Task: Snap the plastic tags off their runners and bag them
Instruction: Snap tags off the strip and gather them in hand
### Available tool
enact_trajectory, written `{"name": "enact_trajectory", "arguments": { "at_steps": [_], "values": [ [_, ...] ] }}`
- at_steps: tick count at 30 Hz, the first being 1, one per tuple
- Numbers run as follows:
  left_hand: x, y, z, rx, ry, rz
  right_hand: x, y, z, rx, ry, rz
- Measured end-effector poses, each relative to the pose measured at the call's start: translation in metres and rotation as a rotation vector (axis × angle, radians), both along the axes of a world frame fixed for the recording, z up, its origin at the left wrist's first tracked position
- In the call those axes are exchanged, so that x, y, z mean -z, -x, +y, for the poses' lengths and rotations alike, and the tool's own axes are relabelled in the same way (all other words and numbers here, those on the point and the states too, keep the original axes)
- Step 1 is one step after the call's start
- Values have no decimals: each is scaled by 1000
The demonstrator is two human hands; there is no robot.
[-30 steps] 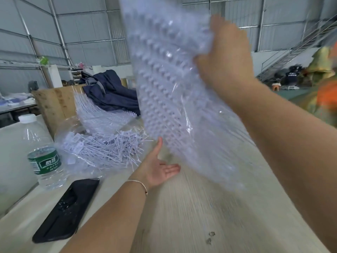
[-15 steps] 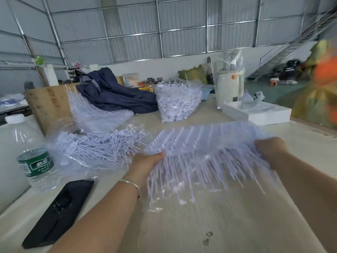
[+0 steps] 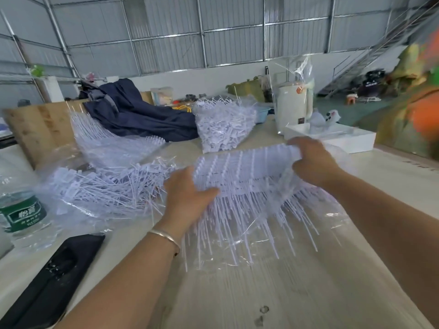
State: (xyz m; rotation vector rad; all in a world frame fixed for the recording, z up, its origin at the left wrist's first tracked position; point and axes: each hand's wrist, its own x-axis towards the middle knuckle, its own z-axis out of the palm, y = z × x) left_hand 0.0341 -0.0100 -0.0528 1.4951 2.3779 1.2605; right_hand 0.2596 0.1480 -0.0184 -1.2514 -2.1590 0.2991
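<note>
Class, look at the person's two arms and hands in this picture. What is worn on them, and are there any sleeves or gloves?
Both forearms are bare: no sleeves show, and neither hands wear gloves. The left hand has a thin silver-coloured bangle at the wrist. The right hand shows no jewellery.

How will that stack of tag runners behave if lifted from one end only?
The stack of tag runners would probably sag: both the left hand and right hand support it. Its thin tails droop, so likely flexible and snag-prone. Probably light.

Bare forearms, thin silver bangle [image 3: 164, 236] on left wrist
</note>
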Motion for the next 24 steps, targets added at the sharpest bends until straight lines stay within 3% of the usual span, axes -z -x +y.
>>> {"name": "enact_trajectory", "arguments": {
  "at_steps": [1, 3, 5, 6, 8, 10, 12, 15, 17, 19, 21, 24],
  "values": [
    [-10, -6, -3, 216, 51, -10, -5, 7, -15, -231, 154, -28],
    [-21, -20, -9, 544, 350, 17, -9, 22, -40, -452, 375, -458],
    [-17, -29, -9, 589, 604, 220, -4, 33, -51, -393, 207, -808],
    [-14, -34, -10, 555, 643, 325, -3, 36, -55, -345, 71, -835],
    [-7, -39, -12, 501, 517, 379, -4, 38, -58, -361, -93, -667],
    [-8, -40, -14, 486, 212, 233, -8, 35, -56, -419, -68, -485],
    [-16, -38, -16, 445, -47, 102, -16, 32, -54, -418, -15, -450],
    [-33, -42, -21, 393, -251, 80, -28, 27, -53, -387, -29, -340],
    [-42, -51, -28, 442, -338, 111, -33, 25, -52, -304, -156, -189],
    [-42, -64, -33, 610, -309, 37, -29, 27, -52, -127, -462, -141],
    [-36, -78, -30, 696, -119, -24, -22, 33, -55, 34, -705, -104],
    [-18, -73, -13, 473, 19, 285, -9, 41, -60, 96, -675, 70]
  ]
}}
